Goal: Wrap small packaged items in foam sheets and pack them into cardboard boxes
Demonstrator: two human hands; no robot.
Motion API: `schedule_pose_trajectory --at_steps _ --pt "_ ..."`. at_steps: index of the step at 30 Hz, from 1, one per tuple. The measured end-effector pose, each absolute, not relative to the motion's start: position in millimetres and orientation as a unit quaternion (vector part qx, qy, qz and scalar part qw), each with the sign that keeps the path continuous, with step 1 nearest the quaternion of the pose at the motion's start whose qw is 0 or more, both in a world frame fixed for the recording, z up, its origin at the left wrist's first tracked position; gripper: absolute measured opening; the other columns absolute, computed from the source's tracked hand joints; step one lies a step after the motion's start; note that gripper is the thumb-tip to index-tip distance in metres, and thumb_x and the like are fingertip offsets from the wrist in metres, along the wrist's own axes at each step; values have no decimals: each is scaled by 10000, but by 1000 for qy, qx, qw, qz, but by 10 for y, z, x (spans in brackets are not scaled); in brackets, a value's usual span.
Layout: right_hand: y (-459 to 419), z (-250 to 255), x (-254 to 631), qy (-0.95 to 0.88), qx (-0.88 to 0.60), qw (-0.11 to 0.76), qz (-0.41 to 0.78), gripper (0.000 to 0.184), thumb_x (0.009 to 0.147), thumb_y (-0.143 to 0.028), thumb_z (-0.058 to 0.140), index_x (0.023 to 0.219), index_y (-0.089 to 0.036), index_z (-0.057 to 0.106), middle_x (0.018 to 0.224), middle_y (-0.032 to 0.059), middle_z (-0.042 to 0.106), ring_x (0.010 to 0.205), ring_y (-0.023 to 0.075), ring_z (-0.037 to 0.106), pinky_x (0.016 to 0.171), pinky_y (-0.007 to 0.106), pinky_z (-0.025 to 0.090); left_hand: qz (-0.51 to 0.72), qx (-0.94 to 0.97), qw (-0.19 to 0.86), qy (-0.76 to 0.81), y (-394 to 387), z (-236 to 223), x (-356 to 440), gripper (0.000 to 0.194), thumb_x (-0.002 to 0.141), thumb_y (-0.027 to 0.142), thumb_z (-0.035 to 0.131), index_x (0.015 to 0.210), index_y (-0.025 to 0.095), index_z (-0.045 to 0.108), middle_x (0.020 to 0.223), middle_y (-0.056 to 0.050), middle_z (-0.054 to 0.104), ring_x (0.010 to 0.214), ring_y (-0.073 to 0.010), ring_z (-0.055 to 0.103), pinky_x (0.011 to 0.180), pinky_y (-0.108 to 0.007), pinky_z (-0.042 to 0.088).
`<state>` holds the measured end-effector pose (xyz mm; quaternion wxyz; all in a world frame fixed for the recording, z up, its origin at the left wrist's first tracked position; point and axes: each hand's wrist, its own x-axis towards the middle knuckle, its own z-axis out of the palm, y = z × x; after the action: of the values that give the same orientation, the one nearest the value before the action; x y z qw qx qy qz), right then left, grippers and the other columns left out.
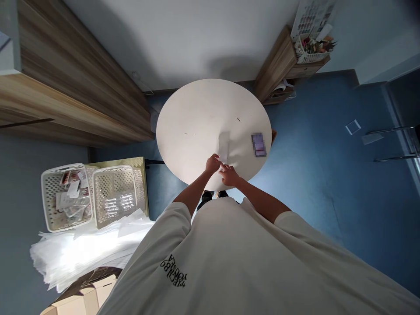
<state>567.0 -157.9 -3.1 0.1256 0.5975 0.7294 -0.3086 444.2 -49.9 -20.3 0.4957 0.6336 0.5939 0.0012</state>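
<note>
A slim white box [223, 148] lies lengthwise on the round white table [187, 113], close to the table's near edge. Its far end points toward the wall. Both hands meet at its near end. My left hand [213, 163] is closed, with its fingertips pinching the near left corner. From the right, my right hand [229, 176] has bent fingers closed on the same end. The fingertips cover that end, so its exact shape there is hidden. Farther right on the tabletop lies a purple rectangular item [259, 145], blurred out.
Two white plastic baskets [113, 168] with clear packages stand at left, above a pile of white sheets [82, 253] and an opened cardboard box [85, 299]. A wooden cabinet [98, 74] rises on the left. Another wooden unit [278, 65] with a filled basket [313, 56] stands back right.
</note>
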Motion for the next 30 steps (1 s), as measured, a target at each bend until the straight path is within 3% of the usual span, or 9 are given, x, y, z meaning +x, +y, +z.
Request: schedule_pose_trajectory --at_steps 5,9,13,19,21,25,30 --pt "-1640 -87 5683 740 592 106 -301 441 876 -174 575 1298 -147 704 1663 213 434 1562 358 319 1210 538 320 -29 645 481 592 -517 -252 4593 416 883 124 653 1276 259 623 1109 -53 771 1065 -233 714 887 -336 515" --pt "-1698 -146 5705 745 591 83 -296 469 897 -143 552 1348 -118 676 1664 226 426 1580 344 316 1215 508 338 -44 655 473 588 -485 -279 4635 405 878 128 650 1261 257 637 1106 -47 776 1074 -230 720 905 -332 524" --pt "-1767 -171 5766 747 587 57 -306 453 919 -115 515 1341 -132 678 1707 184 388 1590 301 326 1223 460 360 -52 662 479 574 -430 -279 4630 375 887 138 648 1242 256 664 1125 -42 784 1098 -223 724 932 -318 541" --pt "-1794 -127 5910 695 643 7 -322 484 988 -121 407 1407 -143 649 1583 160 540 1376 281 547 1141 425 430 -36 646 542 536 -401 -314 4554 434 926 56 523 1296 199 699 1081 -71 801 1033 -193 738 894 -296 576" --pt "-1732 -102 5947 672 675 -9 -303 538 991 -121 395 1492 -136 590 1565 172 550 1356 299 541 1121 432 433 -39 656 539 526 -421 -334 4517 517 912 37 504 1368 197 685 1136 -79 788 1062 -198 730 923 -305 579" --pt "-1572 -99 5981 662 688 -7 -296 668 981 -143 437 1648 -165 434 1694 163 406 1453 336 444 1149 466 401 -41 717 465 518 -490 -356 4440 610 897 33 488 1445 230 668 1359 -117 688 1249 -240 661 1086 -367 532" --pt "-1558 -192 5963 649 690 45 -316 695 969 -162 480 1662 -194 434 1736 168 339 1490 366 428 1149 499 406 -46 826 368 425 -550 -327 4330 710 818 7 530 1473 266 621 1673 -94 452 1567 -315 369 1258 -517 353"
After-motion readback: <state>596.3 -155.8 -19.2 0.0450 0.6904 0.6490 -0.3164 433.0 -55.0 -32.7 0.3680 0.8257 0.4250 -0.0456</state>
